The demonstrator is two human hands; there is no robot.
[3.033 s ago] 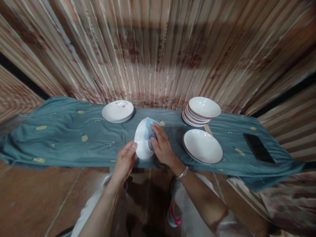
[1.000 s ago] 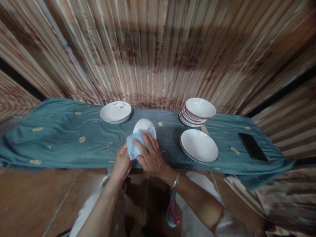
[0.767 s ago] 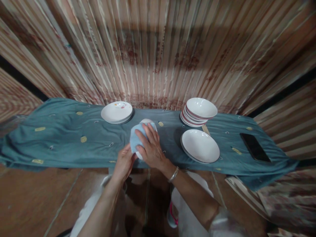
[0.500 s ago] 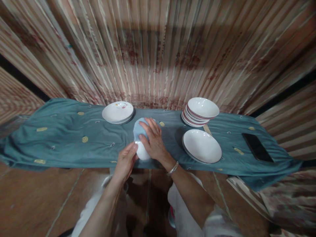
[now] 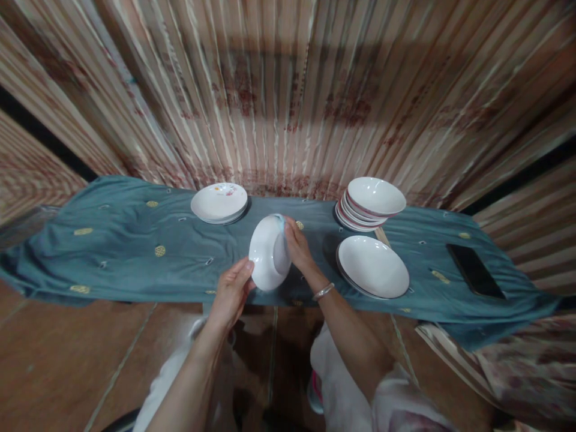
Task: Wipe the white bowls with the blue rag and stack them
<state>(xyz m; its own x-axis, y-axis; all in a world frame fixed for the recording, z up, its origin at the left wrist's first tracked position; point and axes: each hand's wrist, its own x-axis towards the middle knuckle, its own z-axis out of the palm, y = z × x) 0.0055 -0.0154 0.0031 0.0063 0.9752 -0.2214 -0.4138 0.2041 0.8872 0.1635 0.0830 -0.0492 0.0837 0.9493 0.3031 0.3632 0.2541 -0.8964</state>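
Mostly hidden behind the bowl (image 5: pixel 269 259) both hands' fingers (image 5: pixel 245 268) grip, a cloth (image 5: pixel 281 221) peeks.

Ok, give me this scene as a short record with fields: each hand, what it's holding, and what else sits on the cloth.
left hand: grips the lower rim of a white bowl, held tilted on edge above the table
right hand: behind the bowl, pressing a light blue cloth, mostly hidden
left stack: plates with a floral print
right stack: bowls with red rims
single bowl: in front of the right stack
phone: far right, face up
surface: teal tablecloth
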